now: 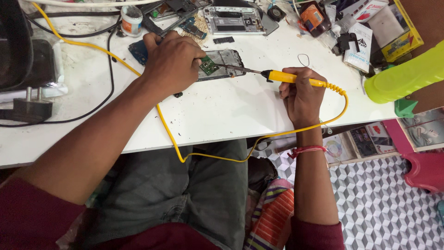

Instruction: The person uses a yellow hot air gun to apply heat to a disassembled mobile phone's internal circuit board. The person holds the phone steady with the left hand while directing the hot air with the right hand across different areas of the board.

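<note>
At the far left of the white desk point(222, 115) lies a black plug point(28, 109) with its prongs up, its black cable point(109, 69) looping away across the surface. Behind it a dark bulky object sits at the desk's edge, only partly in view. A small round tub point(132, 20) with a white lid stands near the top, beside a yellow cable point(171, 134) that runs diagonally down the desk, drops over the front edge and curves back up to the right.

The left hand point(172, 62) rests knuckles up, fingers curled and pressed down on the left end of an opened phone body point(222, 64), holding it flat against the desk. A green circuit board point(209, 65) shows just beside the fingertips. Further back lies another opened phone frame point(231, 20) among loose parts.

The metal tip of a soldering iron point(286, 78) reaches the phone body from the right, over the board area; whether it touches cannot be told. The right hand point(301, 95) grips the iron's yellow handle, fingers wrapped around it, thumb on top. A red thread band point(306, 150) circles that wrist.

To the right are small boxes point(360, 45), a dark orange-labelled gadget point(313, 17) and a bright lime-green plastic object point(407, 74) jutting in from the edge. Below the desk, grey trousers point(203, 194) and a patterned floor point(384, 203) show.
</note>
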